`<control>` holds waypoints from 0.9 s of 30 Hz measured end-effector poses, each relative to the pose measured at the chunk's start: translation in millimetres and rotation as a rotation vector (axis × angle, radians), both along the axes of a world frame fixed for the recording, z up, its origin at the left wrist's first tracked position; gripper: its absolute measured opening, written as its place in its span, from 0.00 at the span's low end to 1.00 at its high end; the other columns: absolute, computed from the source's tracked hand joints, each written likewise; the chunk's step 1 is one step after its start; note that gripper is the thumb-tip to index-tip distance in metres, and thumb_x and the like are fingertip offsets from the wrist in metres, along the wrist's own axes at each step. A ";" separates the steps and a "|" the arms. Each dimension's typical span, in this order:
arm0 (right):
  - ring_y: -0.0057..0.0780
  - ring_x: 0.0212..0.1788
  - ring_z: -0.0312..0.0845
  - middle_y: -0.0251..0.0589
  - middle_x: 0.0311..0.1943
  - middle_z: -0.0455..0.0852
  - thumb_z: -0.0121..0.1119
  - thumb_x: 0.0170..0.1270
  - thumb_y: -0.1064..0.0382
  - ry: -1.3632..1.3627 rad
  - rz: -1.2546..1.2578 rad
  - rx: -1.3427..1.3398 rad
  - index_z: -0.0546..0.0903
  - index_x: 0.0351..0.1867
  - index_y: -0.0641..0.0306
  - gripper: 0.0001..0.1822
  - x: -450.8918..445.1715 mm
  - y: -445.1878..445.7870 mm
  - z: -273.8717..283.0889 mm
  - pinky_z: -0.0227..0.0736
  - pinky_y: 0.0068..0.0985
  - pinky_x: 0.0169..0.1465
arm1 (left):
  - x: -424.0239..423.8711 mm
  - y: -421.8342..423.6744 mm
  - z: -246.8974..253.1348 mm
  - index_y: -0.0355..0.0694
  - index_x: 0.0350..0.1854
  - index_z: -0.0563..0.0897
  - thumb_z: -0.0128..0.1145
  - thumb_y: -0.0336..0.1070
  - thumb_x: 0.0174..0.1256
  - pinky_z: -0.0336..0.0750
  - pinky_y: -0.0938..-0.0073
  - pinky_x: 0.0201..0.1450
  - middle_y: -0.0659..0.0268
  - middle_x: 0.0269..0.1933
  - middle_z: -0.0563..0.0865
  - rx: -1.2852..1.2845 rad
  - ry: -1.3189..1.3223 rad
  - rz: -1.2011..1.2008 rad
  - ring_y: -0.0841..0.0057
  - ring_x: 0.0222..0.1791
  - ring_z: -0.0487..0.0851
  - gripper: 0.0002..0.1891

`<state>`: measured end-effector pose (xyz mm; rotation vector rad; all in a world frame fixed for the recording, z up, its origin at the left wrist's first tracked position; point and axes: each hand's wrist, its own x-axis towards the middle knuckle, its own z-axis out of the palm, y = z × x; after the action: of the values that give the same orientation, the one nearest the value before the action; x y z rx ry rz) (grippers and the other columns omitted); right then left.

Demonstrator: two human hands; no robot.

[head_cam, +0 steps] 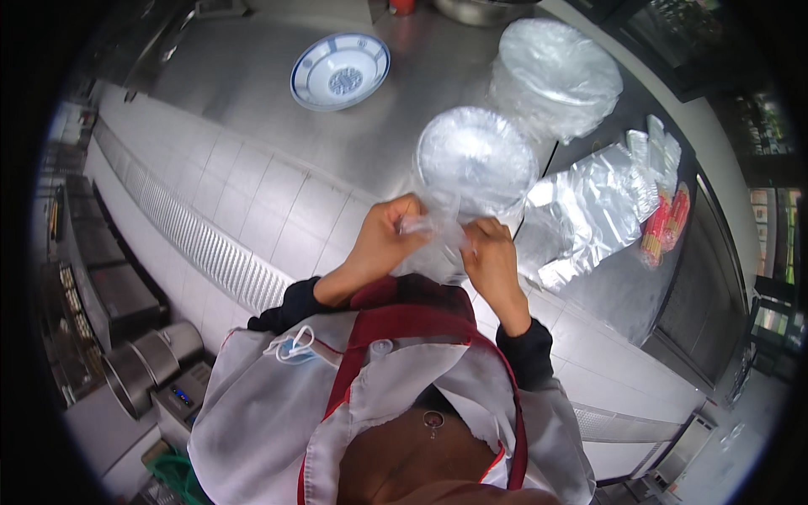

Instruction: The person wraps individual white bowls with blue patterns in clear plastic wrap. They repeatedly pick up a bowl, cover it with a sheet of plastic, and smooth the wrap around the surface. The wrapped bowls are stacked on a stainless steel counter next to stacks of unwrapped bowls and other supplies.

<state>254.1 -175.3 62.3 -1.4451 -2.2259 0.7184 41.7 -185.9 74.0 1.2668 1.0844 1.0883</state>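
Both hands are at the near edge of the steel counter, close together. My left hand (392,235) pinches one side of a clear plastic bag (442,252), and my right hand (491,250) grips its other side. The plastic between them is blurred. Just beyond the hands stands a round container wrapped in clear plastic (476,158); whether the held plastic belongs to that wrapping cannot be told. A larger plastic-wrapped round stack (555,69) stands behind it to the right.
A blue-and-white bowl (341,72) rests on the steel counter (252,82) at the back left. Flat plastic bags (587,208) lie to the right, beside red-wrapped bundles of sticks (663,227). At the far edge is a metal basin (483,9). A grated floor drain (189,221) runs below the counter.
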 end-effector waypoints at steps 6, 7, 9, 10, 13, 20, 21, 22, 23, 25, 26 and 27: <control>0.49 0.32 0.78 0.51 0.32 0.83 0.61 0.48 0.78 0.221 -0.550 -0.232 0.82 0.33 0.67 0.09 12.4 -8.1 4.4 0.72 0.33 0.36 | -59.8 56.4 -10.3 0.37 0.23 0.71 0.65 0.25 0.51 0.71 0.62 0.26 0.55 0.28 0.79 0.474 0.866 0.038 0.54 0.23 0.79 0.12; 0.48 0.33 0.79 0.50 0.32 0.83 0.61 0.47 0.78 0.072 -0.642 -0.177 0.82 0.34 0.66 0.11 6.6 -7.7 12.2 0.72 0.33 0.36 | -64.4 65.4 -16.3 0.37 0.22 0.70 0.64 0.25 0.52 0.72 0.61 0.26 0.55 0.27 0.79 0.454 0.915 0.006 0.54 0.23 0.79 0.12; 0.47 0.35 0.79 0.49 0.32 0.83 0.61 0.45 0.80 -0.100 -0.758 -0.002 0.82 0.36 0.64 0.14 1.2 -2.0 16.5 0.71 0.32 0.36 | -65.6 81.6 -25.6 0.37 0.25 0.72 0.59 0.23 0.53 0.73 0.62 0.29 0.53 0.27 0.80 0.374 0.876 -0.051 0.55 0.27 0.81 0.08; 0.47 0.35 0.79 0.49 0.33 0.82 0.61 0.45 0.80 -0.121 -0.782 0.119 0.81 0.37 0.63 0.16 2.3 3.0 14.5 0.71 0.31 0.36 | -67.1 94.1 -30.7 0.37 0.27 0.74 0.57 0.21 0.53 0.74 0.63 0.30 0.53 0.29 0.83 0.345 0.866 -0.070 0.56 0.29 0.82 0.05; 0.38 0.39 0.81 0.43 0.36 0.83 0.61 0.47 0.82 0.047 -0.767 0.142 0.78 0.41 0.62 0.19 19.5 6.6 -10.4 0.73 0.27 0.38 | -62.4 115.5 -58.2 0.38 0.30 0.75 0.57 0.21 0.55 0.76 0.65 0.32 0.59 0.29 0.83 -0.003 0.055 -0.120 0.63 0.30 0.82 0.06; 0.24 0.40 0.82 0.33 0.38 0.85 0.62 0.65 0.67 1.688 -0.926 -0.870 0.80 0.43 0.62 0.07 24.2 16.1 -24.1 0.78 0.23 0.38 | -60.5 128.0 -93.3 0.40 0.35 0.79 0.57 0.27 0.64 0.69 0.80 0.23 0.69 0.27 0.81 -0.896 -0.800 -0.136 0.82 0.22 0.76 0.02; 0.23 0.38 0.82 0.34 0.37 0.85 0.62 0.64 0.67 1.596 -0.916 -0.799 0.81 0.42 0.62 0.07 28.6 23.8 -29.9 0.78 0.23 0.37 | -59.2 135.8 -93.1 0.41 0.35 0.79 0.58 0.28 0.64 0.68 0.81 0.22 0.69 0.27 0.81 -0.845 -0.747 -0.166 0.83 0.21 0.75 0.01; 0.23 0.37 0.82 0.34 0.37 0.85 0.62 0.64 0.66 1.498 -0.906 -0.732 0.81 0.42 0.63 0.07 32.5 35.1 -32.3 0.77 0.23 0.36 | -57.6 147.9 -91.1 0.41 0.35 0.80 0.59 0.30 0.64 0.67 0.83 0.21 0.69 0.27 0.81 -0.795 -0.699 -0.192 0.84 0.21 0.75 0.01; 0.23 0.36 0.82 0.34 0.36 0.86 0.62 0.64 0.65 1.399 -0.894 -0.666 0.81 0.42 0.63 0.07 36.3 48.4 -32.9 0.77 0.23 0.34 | -54.7 161.2 -90.3 0.41 0.36 0.80 0.59 0.32 0.65 0.65 0.84 0.20 0.69 0.27 0.81 -0.745 -0.651 -0.217 0.85 0.20 0.74 0.02; 0.14 0.25 0.75 0.30 0.27 0.84 0.62 0.61 0.67 1.100 -0.802 -0.382 0.83 0.35 0.63 0.04 44.8 87.9 -41.3 0.68 0.17 0.28 | -35.2 190.4 -94.2 0.40 0.36 0.80 0.60 0.35 0.66 0.68 0.82 0.19 0.68 0.27 0.81 -0.643 -0.374 -0.063 0.83 0.20 0.75 0.05; 0.14 0.23 0.73 0.28 0.24 0.82 0.64 0.59 0.67 0.918 -0.839 -0.325 0.84 0.32 0.64 0.04 55.5 108.7 -48.1 0.65 0.16 0.26 | -27.6 206.1 -98.5 0.40 0.36 0.81 0.60 0.37 0.67 0.70 0.81 0.19 0.68 0.27 0.81 -0.583 -0.236 0.016 0.82 0.20 0.76 0.06; 0.15 0.22 0.73 0.29 0.23 0.82 0.65 0.58 0.65 0.811 -0.819 -0.296 0.84 0.33 0.65 0.06 70.7 128.8 -65.1 0.65 0.17 0.25 | -24.5 223.1 -111.7 0.39 0.37 0.81 0.59 0.38 0.68 0.73 0.80 0.21 0.68 0.27 0.82 -0.696 -0.335 -0.069 0.82 0.20 0.77 0.07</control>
<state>324.8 -46.5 -2.8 -1.6083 -0.8457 1.0792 17.2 37.2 -37.7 0.5418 1.0221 0.7330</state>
